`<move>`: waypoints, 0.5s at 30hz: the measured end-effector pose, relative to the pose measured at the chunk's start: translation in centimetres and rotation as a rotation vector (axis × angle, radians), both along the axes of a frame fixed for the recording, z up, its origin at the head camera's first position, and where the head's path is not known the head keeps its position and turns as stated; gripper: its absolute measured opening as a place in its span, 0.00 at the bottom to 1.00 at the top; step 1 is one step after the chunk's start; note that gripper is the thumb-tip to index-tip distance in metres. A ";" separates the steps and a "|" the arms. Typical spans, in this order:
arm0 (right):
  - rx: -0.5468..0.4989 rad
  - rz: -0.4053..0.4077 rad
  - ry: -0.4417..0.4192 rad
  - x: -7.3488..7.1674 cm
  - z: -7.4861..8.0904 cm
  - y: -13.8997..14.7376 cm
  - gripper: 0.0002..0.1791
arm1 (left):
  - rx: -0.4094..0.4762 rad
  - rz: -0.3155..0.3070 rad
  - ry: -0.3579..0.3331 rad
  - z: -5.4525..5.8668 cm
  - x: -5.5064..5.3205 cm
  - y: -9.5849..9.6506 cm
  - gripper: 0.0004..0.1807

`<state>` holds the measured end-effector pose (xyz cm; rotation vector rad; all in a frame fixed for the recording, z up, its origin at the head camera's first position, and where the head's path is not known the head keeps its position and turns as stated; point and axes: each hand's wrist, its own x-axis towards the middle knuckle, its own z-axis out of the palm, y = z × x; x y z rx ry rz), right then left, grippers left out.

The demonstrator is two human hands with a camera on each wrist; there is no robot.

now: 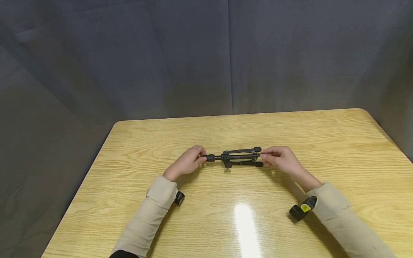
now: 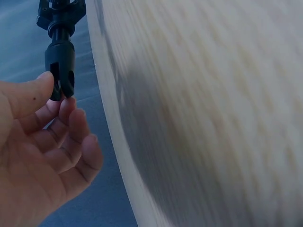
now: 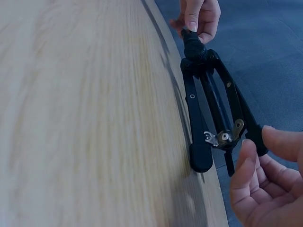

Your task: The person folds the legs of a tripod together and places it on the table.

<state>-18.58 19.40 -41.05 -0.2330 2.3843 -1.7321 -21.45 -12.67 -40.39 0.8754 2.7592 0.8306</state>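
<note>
A small black tripod (image 1: 240,157) lies level across the view, held between both hands close over the table. Thumb and fingers of my left hand (image 1: 188,161) pinch its slotted head end (image 2: 60,71), left of the centre collar. At the opposite end, my right hand (image 1: 285,160) pinches the rubber foot (image 3: 257,139) of one leg between thumb and fingers. The legs stand slightly spread around the thin centre post (image 3: 215,101). Small metal braces (image 3: 226,136) join them near the post's lower end. A round knob (image 1: 228,165) sticks out at the collar.
The wooden table (image 1: 145,139) extends around the hands, with its far edge beyond the tripod. Dark grey curtains (image 1: 193,64) hang behind and at the sides. Each wrist carries a black camera, such as the right one (image 1: 297,213). A bright light reflection lies on the near tabletop.
</note>
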 end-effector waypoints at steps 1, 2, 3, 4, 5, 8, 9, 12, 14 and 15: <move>-0.004 0.000 -0.005 -0.1 0.0 0.0 0.17 | -0.006 -0.002 -0.001 0.0 -0.1 0.0 0.06; -0.006 0.000 -0.008 -0.1 0.0 -0.1 0.17 | -0.011 -0.003 -0.002 -0.1 -0.2 0.0 0.06; -0.005 0.000 -0.011 -0.2 0.0 -0.1 0.17 | -0.016 -0.005 -0.002 -0.1 -0.2 0.0 0.06; -0.004 0.001 -0.012 -0.2 0.0 -0.1 0.17 | -0.021 -0.006 -0.004 -0.1 -0.3 0.0 0.06; -0.002 0.003 -0.010 -0.3 0.0 -0.1 0.17 | -0.026 -0.007 -0.005 -0.1 -0.3 0.0 0.06; -0.003 0.007 -0.014 -0.4 0.0 -0.2 0.16 | -0.043 -0.011 -0.012 -0.2 -0.5 0.0 0.06; -0.002 0.010 -0.013 -0.5 0.0 -0.2 0.16 | -0.051 -0.014 -0.014 -0.2 -0.5 0.0 0.06; -0.003 0.020 -0.008 -0.6 0.1 -0.3 0.15 | -0.074 -0.026 -0.016 -0.2 -0.7 0.0 0.06; -0.001 0.025 -0.008 -0.7 0.1 -0.3 0.15 | -0.090 -0.030 -0.025 -0.2 -0.8 0.1 0.06; 0.003 0.027 -0.006 -0.7 0.2 -0.3 0.14 | -0.097 -0.031 -0.032 -0.2 -0.9 0.1 0.06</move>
